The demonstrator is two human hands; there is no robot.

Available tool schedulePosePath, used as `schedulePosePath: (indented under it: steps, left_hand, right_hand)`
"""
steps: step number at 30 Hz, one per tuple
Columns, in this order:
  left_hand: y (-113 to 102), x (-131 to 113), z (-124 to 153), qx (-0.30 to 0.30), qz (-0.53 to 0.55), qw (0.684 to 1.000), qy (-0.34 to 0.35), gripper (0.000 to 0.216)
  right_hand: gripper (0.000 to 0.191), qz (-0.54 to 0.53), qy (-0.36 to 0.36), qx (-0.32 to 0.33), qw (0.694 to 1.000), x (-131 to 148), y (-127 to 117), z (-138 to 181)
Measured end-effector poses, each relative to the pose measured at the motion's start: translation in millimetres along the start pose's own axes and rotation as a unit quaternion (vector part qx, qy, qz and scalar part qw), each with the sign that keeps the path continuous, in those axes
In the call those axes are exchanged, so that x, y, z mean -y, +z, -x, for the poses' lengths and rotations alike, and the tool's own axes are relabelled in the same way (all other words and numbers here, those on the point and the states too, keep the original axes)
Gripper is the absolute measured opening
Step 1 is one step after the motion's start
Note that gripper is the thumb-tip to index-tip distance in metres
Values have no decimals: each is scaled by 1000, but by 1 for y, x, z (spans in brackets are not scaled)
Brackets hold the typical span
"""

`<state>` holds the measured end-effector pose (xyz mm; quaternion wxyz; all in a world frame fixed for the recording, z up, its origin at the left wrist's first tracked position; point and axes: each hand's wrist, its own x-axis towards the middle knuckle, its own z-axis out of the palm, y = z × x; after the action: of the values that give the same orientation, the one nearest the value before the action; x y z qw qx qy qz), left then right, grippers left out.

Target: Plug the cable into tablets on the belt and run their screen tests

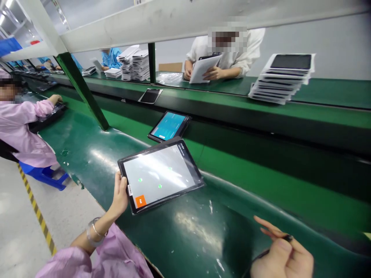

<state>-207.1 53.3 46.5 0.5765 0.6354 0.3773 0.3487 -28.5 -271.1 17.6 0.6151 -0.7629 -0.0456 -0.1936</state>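
Note:
My left hand [120,195] grips the left edge of a black tablet [160,174], holding it tilted above the green bench [203,231]. Its lit white screen shows small green dots and an orange square at the lower left. My right hand [282,253] is at the bottom right, fingers pinched round a thin black stylus [286,238], well apart from the tablet. A second tablet [169,126] with a blue screen leans against the conveyor edge just behind.
A dark tablet [150,95] lies on the conveyor belt [261,112]. A stack of tablets [282,79] stands at the far right, and white stacks [136,63] beyond. A person in white [226,58] faces me holding a tablet. A person in pink [23,127] works at left.

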Motion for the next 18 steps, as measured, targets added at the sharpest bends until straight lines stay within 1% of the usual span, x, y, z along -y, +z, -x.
schedulePosePath:
  steps: [2,3,5,6,8,10,11,13,15,18]
  left_hand:
    - [-3,0,0,23,-20,997,71,47]
    - [-3,-1,-1,32,-28,995,91,45]
    - [2,-8,-5,52,-36,992,110,42]
    - [7,-13,-8,67,-34,991,114,41]
    - [27,-24,-19,107,-16,990,95,40]
    - [58,-34,-36,148,26,988,27,38]
    - [78,-36,-45,164,53,985,-26,35]
    - [124,-38,-66,199,77,973,-87,27]
    - [173,-38,-87,246,90,955,-137,25]
    - [242,-43,-116,324,107,918,-203,32]
  right_hand:
    - [33,-15,-14,0,1000,0,0,-1]
    - [32,-20,-22,0,1000,1,0,-1]
    - [30,-25,-33,-5,999,5,0,-2]
    - [29,-30,-33,-7,999,7,0,-1]
    - [26,-38,-26,-1,999,12,0,1]
    - [24,-51,-28,14,998,15,0,4]
    - [22,-58,-34,23,997,16,-1,6]
    - [21,-69,-55,35,996,15,-2,10]
    - [20,-72,-81,42,993,12,-3,11]
    - [19,-62,-116,35,991,8,-6,10]
